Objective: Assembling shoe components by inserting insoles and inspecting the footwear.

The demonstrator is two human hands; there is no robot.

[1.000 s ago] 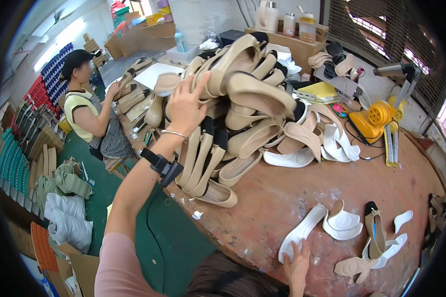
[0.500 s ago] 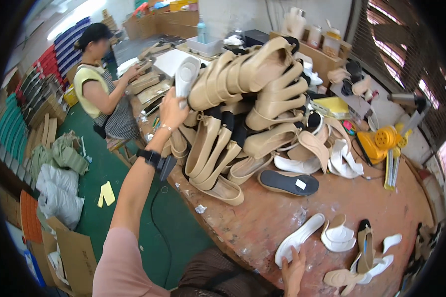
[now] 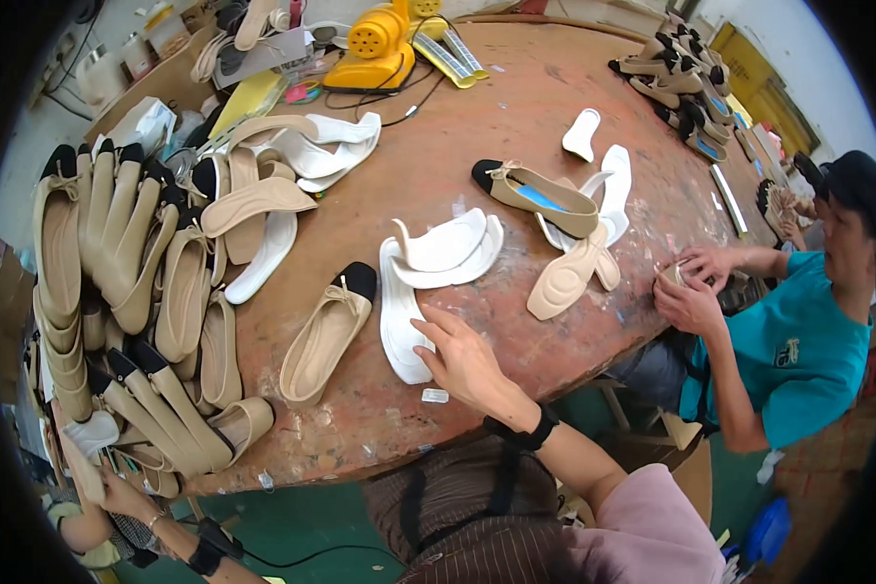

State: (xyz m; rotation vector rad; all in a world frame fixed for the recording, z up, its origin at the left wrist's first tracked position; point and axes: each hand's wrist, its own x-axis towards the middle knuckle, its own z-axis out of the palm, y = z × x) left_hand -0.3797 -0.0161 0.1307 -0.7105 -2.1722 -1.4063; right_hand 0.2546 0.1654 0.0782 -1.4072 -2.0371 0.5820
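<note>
**Table (image 3: pixel 516 117), round, worn brown wood: contents, left to right**

1. Left hand (image 3: pixel 117 492): 7 o'clock edge of the table, below the heaped shoes, dark watch on the wrist. Fingers lie against pale shoe parts at the rim. They are partly hidden, so I cannot tell whether they grip anything.
2. Heap of beige flats (image 3: pixel 127 253): black toes, stacked and overlapping, filling the 9 o'clock side of the table.
3. Single beige flat (image 3: pixel 326 336): black toe with a small bow, lying alone, sole down. It is just beside item 4 and at 9 o'clock from the right hand.
4. Long white insole (image 3: pixel 399 321): flat on the wood, the piece in hand, near the 6 o'clock edge.
5. Curved white insoles (image 3: pixel 448 248): two, nested, touching the top of item 4.
6. Right hand (image 3: pixel 467 365): open and flat, fingers loosely spread, holding nothing. Fingertips rest on the right edge of the long white insole.
7. Small white tag (image 3: pixel 435 395): on the wood at 7 o'clock from the right hand.
8. Beige moulded insole (image 3: pixel 565 282): at 2 o'clock from the right hand, well apart.
9. Beige flat with blue lining (image 3: pixel 540 195): beyond item 8, lying over further white insoles.
10. Yellow hand tool (image 3: pixel 375 54): far side, 12 o'clock.
11. Co-worker in a teal shirt (image 3: pixel 798 350): seated at 3 o'clock, both hands busy at the rim.

**Step, as judged:** the right hand is laid on the insole but has not yet gripped it. Lifting the thin, flat piece would call for fingertips worked under its edge, or for sliding it to the rim.
</note>
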